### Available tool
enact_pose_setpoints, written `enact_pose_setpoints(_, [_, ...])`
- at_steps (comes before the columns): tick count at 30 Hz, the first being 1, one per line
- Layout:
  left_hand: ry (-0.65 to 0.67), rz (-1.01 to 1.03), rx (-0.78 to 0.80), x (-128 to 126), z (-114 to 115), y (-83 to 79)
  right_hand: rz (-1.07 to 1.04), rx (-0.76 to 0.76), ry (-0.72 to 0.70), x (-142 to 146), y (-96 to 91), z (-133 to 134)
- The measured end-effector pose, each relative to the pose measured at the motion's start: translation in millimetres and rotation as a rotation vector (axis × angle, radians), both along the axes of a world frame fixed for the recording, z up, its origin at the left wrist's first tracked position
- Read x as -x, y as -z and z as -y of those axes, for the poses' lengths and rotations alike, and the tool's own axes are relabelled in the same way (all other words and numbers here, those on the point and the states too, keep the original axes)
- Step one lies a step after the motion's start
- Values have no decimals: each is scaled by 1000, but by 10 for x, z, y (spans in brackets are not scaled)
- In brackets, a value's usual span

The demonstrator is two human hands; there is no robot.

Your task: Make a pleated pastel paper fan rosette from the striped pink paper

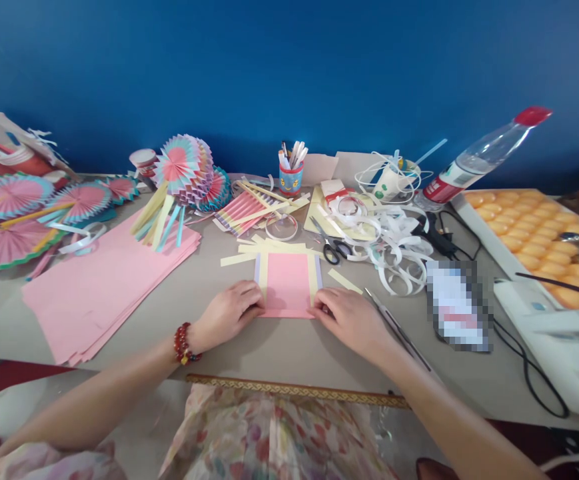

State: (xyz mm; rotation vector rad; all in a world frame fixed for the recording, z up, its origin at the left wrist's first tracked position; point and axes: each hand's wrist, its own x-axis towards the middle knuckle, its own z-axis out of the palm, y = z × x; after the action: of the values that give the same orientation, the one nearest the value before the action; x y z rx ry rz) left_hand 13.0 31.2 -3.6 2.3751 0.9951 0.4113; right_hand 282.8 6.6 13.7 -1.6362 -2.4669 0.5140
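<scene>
A pink paper sheet [288,281] with yellow and lilac side strips lies on the table in front of me. My left hand [226,312] pinches its near left corner, fingers curled on the edge. On the near right corner, my right hand [350,319] presses with bent fingers. A red bead bracelet [183,343] is on my left wrist. Loose yellow paper strips [264,249] lie just beyond the sheet.
A stack of pink sheets [104,287] lies left, pleated paper fans [189,170] behind. Scissors [332,245], white curled strips [394,247], a pen cup [290,175], a lying bottle [484,160], a ruler [399,330] and an orange tray [534,227] stand right.
</scene>
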Motion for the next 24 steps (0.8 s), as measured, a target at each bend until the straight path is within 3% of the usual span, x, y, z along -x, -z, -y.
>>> enact_pose_setpoints(24, [7, -39, -9, -11, 20, -17, -113, 105, -56, -170, -30, -74])
